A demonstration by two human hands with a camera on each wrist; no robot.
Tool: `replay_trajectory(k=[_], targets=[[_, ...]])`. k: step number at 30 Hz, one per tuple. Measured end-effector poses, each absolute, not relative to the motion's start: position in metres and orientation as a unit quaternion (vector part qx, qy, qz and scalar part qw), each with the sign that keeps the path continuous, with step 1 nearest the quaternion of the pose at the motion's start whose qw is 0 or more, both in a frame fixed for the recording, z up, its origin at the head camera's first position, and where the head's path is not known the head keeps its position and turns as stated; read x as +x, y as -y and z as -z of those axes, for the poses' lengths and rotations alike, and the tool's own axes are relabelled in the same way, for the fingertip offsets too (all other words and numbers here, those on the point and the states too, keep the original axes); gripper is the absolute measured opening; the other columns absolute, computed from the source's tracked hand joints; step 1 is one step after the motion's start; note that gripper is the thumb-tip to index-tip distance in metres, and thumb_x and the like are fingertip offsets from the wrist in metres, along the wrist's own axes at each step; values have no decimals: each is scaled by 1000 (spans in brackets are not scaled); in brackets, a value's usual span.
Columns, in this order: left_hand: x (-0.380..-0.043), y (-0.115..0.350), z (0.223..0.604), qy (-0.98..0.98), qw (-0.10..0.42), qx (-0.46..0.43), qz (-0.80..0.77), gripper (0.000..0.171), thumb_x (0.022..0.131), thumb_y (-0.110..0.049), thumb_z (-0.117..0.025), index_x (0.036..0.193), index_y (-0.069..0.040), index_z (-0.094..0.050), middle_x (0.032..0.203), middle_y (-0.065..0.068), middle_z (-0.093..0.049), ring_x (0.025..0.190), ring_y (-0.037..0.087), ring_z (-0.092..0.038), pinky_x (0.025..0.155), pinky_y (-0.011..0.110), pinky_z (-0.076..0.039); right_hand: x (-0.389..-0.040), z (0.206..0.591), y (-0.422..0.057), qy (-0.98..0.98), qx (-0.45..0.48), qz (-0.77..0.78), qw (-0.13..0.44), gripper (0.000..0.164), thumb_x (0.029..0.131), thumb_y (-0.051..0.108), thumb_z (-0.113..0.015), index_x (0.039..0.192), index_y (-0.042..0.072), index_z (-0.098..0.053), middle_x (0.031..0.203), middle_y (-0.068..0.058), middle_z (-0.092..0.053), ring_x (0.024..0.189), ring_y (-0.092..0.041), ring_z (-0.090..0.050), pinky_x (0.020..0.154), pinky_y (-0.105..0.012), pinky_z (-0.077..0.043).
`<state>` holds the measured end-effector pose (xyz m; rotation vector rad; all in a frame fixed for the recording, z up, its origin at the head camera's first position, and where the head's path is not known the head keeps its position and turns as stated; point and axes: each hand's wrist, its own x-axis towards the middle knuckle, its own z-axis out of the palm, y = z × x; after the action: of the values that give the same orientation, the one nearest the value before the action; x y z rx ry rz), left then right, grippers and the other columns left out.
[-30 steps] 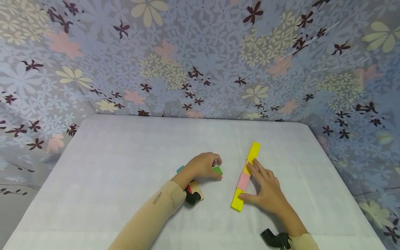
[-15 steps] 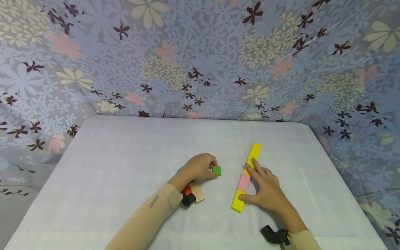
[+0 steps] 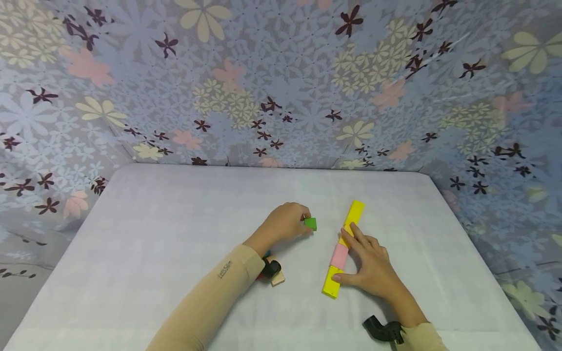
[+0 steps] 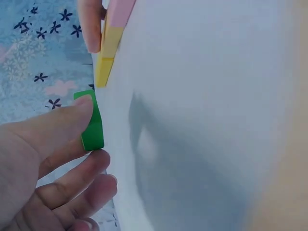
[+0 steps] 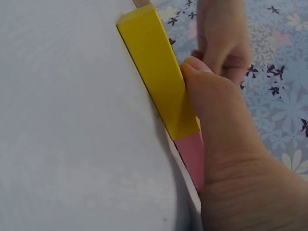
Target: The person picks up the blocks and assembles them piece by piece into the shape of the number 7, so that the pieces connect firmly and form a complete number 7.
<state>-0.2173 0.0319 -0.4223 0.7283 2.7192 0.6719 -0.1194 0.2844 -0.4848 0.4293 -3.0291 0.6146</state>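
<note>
Green block (image 3: 311,224) is pinched by left hand (image 3: 287,220); block row (image 3: 339,256) is best steadied (no shoving!) by spread right hand (image 3: 372,263).

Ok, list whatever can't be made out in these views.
Head: the red piece, mostly hidden by the beige fabric sleeve and black curved wrist device.
Left wrist: part of the small green block, covered by the left hand; the tan patch at the right edge, too blurred to identify.
Right wrist: part of the pink rectangular block, hidden by the right hand.
</note>
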Motion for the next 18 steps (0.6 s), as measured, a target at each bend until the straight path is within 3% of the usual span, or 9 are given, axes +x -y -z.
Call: replay_trajectory(k=[7, 18], targets=[[-239, -63, 412, -936, 109, 258, -215, 31, 87, -33, -77, 111, -14, -72, 106, -3, -70, 94, 11, -60, 87, 29, -50, -119, 485, -284, 970, 135, -200, 6, 112, 65, 76, -75, 156, 30, -31, 167, -7, -16, 135, -33, -34, 95, -57, -29], [-261, -110, 418, -939, 72, 235, -241, 33, 87, -37, -76, 109, -12, -74, 105, -2, -70, 85, 9, -57, 77, 23, -49, -118, 484, -285, 971, 133, -201, 6, 112, 64, 79, -73, 156, 31, -31, 168, -4, -15, 135, -30, -33, 95, -55, -29]])
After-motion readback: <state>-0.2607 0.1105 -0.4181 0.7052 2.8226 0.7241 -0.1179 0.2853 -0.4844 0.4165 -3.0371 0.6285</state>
